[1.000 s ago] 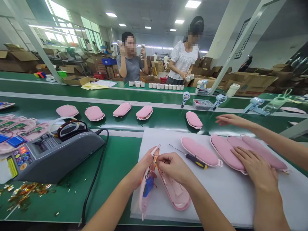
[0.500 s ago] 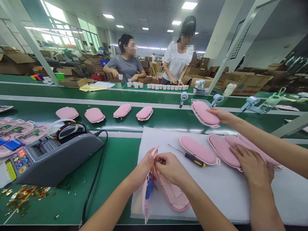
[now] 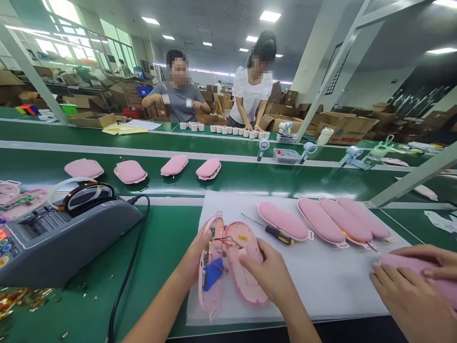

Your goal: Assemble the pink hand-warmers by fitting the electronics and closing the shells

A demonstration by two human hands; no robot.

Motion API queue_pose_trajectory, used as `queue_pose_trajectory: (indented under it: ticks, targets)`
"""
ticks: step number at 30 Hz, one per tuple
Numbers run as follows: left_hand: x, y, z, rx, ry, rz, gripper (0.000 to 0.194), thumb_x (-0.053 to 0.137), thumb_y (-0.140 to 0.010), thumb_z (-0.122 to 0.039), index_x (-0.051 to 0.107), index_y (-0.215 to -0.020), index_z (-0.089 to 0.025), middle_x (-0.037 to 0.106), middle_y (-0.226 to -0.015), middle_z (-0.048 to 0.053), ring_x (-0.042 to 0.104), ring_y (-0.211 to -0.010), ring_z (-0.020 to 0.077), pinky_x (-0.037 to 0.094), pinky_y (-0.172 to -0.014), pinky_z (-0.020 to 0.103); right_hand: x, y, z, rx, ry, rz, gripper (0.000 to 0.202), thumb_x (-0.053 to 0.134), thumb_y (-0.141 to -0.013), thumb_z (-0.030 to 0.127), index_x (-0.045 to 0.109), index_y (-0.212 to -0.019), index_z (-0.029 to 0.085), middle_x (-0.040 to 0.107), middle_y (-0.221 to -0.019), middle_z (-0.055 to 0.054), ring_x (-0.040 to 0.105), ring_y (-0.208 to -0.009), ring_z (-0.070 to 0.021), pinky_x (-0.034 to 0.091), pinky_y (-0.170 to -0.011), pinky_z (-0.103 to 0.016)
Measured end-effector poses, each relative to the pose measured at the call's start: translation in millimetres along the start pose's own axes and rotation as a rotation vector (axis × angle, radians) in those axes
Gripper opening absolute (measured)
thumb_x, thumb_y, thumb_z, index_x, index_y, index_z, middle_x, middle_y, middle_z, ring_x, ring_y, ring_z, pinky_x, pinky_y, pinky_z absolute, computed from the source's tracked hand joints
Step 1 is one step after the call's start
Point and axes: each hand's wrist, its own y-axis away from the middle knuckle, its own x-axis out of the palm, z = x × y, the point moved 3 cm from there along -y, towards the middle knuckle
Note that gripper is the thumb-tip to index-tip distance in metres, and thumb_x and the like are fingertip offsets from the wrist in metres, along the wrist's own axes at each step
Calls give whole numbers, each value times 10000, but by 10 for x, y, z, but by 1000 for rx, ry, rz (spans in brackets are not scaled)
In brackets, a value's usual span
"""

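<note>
In the head view an opened pink oval case lies above a white sheet point(image 3: 317, 281), its halves joined by thin red wires. My left hand point(image 3: 198, 252) grips the left half-shell point(image 3: 207, 300), tilted on edge, which carries a green circuit board point(image 3: 211, 234) and a blue battery pack point(image 3: 213, 275). The right half-shell point(image 3: 246, 290) lies inner side up, with my right hand point(image 3: 273, 269) closed on its right edge, thumb inside. Beyond them are a screwdriver point(image 3: 280, 236) with a black and yellow handle and a closed pink case point(image 3: 283, 221).
More closed pink cases point(image 3: 323, 223) sit to the right, where a co-worker's hands point(image 3: 414, 293) hold another. Several pink cases point(image 3: 174, 165) lie on the green belt. A grey tape dispenser point(image 3: 82, 238) with a black cable point(image 3: 130, 267) stands left. Two people work across the line.
My right hand has moved from the wires to the right half-shell's edge, and the case is spread wider. The co-worker's hands have brought a pink case down to the lower right.
</note>
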Motion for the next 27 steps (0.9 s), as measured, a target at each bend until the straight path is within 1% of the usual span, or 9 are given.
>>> queue_pose_trajectory:
  ticks: [2,4,7,10,13,16,20,23,27]
  targets:
    - [33,-10,-65,93,-53,12,735,735,-677,-503,479,-1327,-276,592,-1286,91,661,-945,256,516,-836,373,39,13,143,-85,21,-166,274,583,-770,376,638,-971,199,671,-930,-67,602,-860,-232,469,-779,-342]
    - [45,-4,-157,118,-115,3,688,702,-719,-502,488,-1332,-275,478,-1420,79,556,-1171,300,453,-971,395,166,-14,203,-113,-27,-193,314,575,-780,399,593,-1021,198,653,-931,-74,596,-858,-230,469,-772,-346]
    - [-24,63,-318,97,-231,-72,685,635,-794,-478,384,-1408,-305,386,-1489,55,425,-1309,299,370,-1064,406,399,-84,123,-28,-330,2,444,610,-751,437,488,-1115,215,637,-1011,-71,613,-911,-224,491,-779,-344]
    - [-103,179,-408,66,-412,-9,995,742,-708,-392,120,-1483,-348,310,-1526,67,367,-1347,303,368,-1066,411,497,-109,28,52,-637,137,568,657,-718,470,398,-1169,244,630,-1101,-66,627,-970,-220,496,-833,-355]
    - [-158,263,-378,103,-747,-10,1218,830,-554,-292,50,-1489,-325,238,-1535,108,323,-1363,332,346,-1073,464,493,-110,1,121,-747,192,531,655,-737,441,383,-1153,252,642,-1097,-57,636,-963,-220,503,-836,-368]
    - [-177,267,-292,202,-1063,-229,1134,795,-567,-282,128,-1484,-284,254,-1493,124,291,-1372,325,312,-1090,485,489,-113,21,158,-754,241,493,638,-762,413,378,-1151,257,636,-1118,-51,624,-1013,-220,500,-855,-364]
    - [-129,214,-208,295,-1139,-475,865,646,-728,-258,189,-1463,-267,367,-1440,110,360,-1335,287,366,-1058,450,498,-79,58,140,-658,238,523,626,-770,455,374,-1184,260,614,-1191,-65,611,-1049,-229,499,-859,-367]
    - [-86,191,-217,319,-1169,-591,740,584,-760,-197,276,-1433,-210,425,-1420,110,400,-1311,269,364,-1060,418,513,-1,86,97,-617,214,530,622,-769,469,376,-1189,261,605,-1211,-62,601,-1062,-221,491,-867,-354]
    - [-61,190,-241,330,-1215,-660,589,508,-792,-161,392,-1369,-180,506,-1356,102,480,-1241,263,412,-1008,394,547,105,100,74,-600,176,530,603,-786,478,361,-1203,257,591,-1230,-68,568,-1113,-219,473,-898,-351]
